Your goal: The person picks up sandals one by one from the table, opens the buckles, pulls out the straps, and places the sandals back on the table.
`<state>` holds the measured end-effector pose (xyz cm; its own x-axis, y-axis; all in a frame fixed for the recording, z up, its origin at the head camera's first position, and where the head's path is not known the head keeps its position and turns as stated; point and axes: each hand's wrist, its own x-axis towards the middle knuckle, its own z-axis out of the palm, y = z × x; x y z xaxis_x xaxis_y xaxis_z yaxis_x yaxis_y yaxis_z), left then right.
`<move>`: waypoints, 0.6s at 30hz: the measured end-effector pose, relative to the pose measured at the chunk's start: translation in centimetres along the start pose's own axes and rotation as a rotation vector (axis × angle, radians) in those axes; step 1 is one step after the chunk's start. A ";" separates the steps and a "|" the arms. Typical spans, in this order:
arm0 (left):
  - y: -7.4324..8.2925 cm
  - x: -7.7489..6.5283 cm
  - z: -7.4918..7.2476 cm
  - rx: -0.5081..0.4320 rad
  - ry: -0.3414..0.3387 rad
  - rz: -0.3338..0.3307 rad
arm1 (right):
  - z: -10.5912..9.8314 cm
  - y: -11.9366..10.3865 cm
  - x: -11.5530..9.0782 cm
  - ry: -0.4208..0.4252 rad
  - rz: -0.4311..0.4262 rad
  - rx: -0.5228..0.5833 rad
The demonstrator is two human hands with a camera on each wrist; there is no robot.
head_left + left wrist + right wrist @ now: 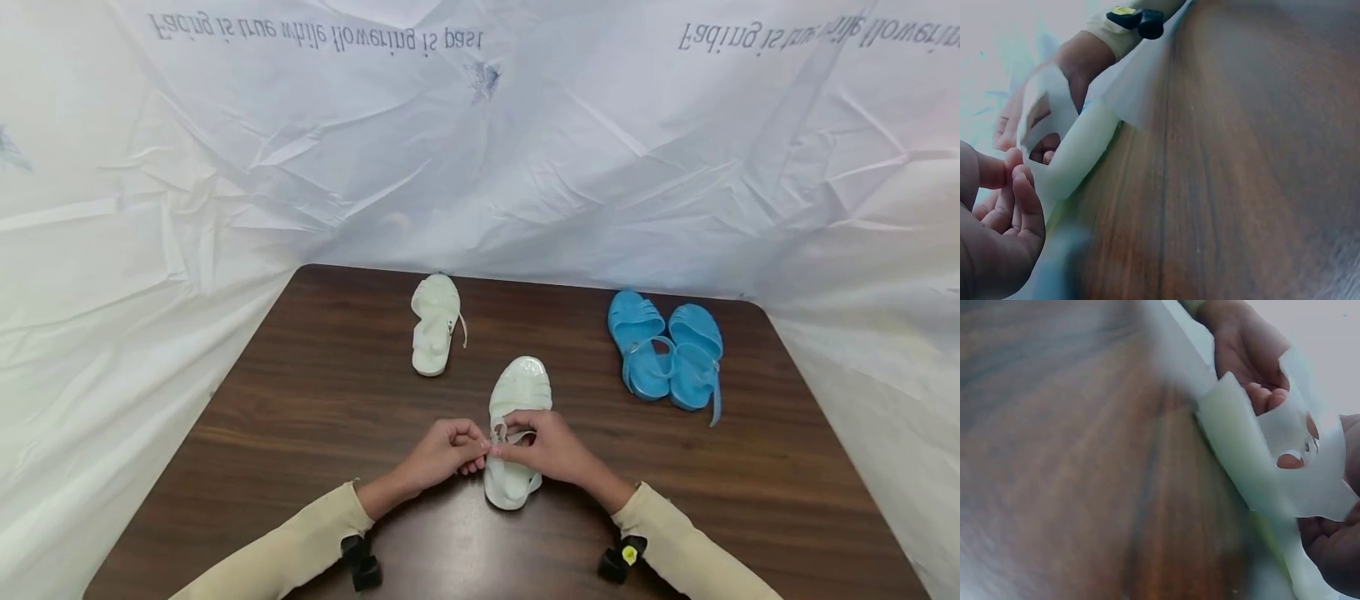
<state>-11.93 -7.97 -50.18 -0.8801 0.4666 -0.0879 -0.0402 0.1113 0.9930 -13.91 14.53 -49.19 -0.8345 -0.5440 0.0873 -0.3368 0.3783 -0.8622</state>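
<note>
A white sandal (522,383) lies on the table before me, its toe pointing away. At the left side of its ankle strap (1054,94), my left hand (442,454) pinches the strap end by the buckle between thumb and fingertips. My right hand (555,446) reaches over the sandal from the right and holds the strap with thumb and index finger, close to the left fingertips. In the right wrist view the strap (1285,434) stands raised above the sole, with slots in it. The fingers hide most of the buckle.
A second white sandal (435,325) lies farther back to the left, its strap loose at the side. Two blue sandals (633,317) lie side by side at the back right. White printed sheeting (450,167) hangs around the brown table (315,392).
</note>
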 end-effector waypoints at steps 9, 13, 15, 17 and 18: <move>0.0 0.0 0.0 0.035 -0.008 0.042 | -0.8 -0.5 0.6 -0.006 -0.001 0.042; 0.2 0.0 -0.3 0.048 -0.022 0.045 | -0.9 -0.9 1.2 -0.003 -0.017 0.021; 0.2 0.1 -0.3 0.058 -0.031 0.046 | -0.8 -1.0 1.5 0.002 -0.032 0.016; 0.1 0.1 -0.4 0.066 -0.037 0.048 | -0.8 -1.1 1.6 0.012 -0.040 0.013; 0.2 0.1 -0.4 0.070 -0.038 0.045 | -0.8 -1.1 1.6 0.015 -0.041 0.010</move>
<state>-12.24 -8.26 -49.99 -0.8618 0.5051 -0.0472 0.0336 0.1496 0.9882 -15.21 13.86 -47.71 -0.8263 -0.5480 0.1300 -0.3669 0.3485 -0.8626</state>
